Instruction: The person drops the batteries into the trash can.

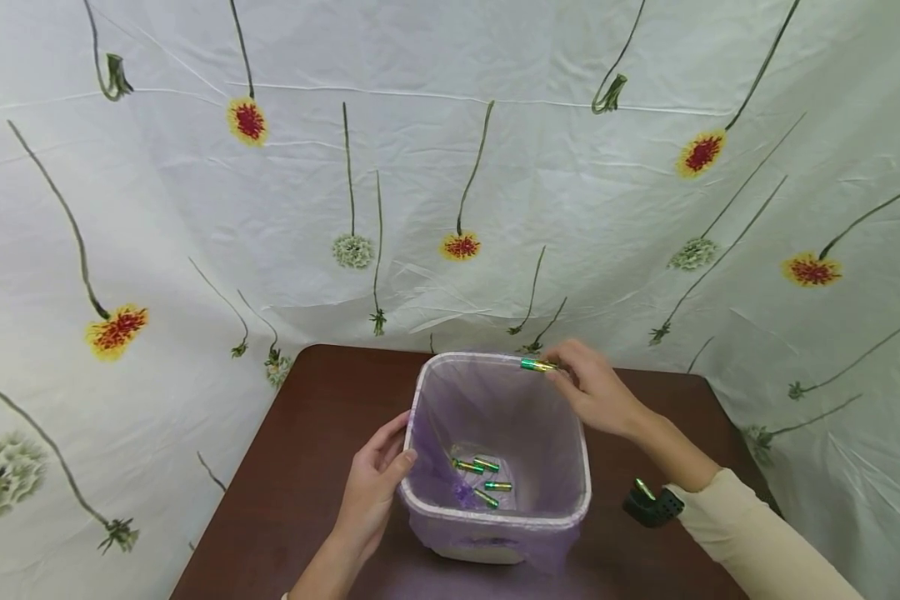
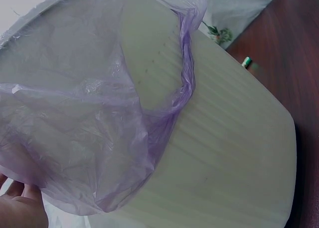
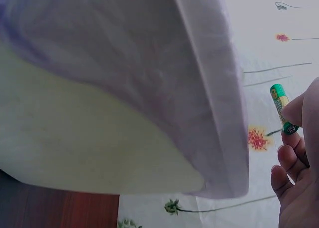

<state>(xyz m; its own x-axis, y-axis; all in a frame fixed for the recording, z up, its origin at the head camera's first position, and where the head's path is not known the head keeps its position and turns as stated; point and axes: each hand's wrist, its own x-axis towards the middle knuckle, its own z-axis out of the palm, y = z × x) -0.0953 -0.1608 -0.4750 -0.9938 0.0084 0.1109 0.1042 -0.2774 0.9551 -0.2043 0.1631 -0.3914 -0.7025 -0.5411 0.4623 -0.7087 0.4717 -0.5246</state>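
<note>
A pale trash bin lined with a thin purple bag stands on the table. At its left side my left hand grips the rim, thumb on the edge. Between thumb and fingertips, my right hand pinches a green and gold battery over the far right part of the rim. That battery is tilted in the right wrist view, outside the bin wall. Inside, several similar batteries lie on the bottom, near a bunched fold of purple plastic.
Another battery shows at the right, beside the black band on my right wrist. The dark brown table has rounded far corners. Behind it hangs a white flower-printed cloth.
</note>
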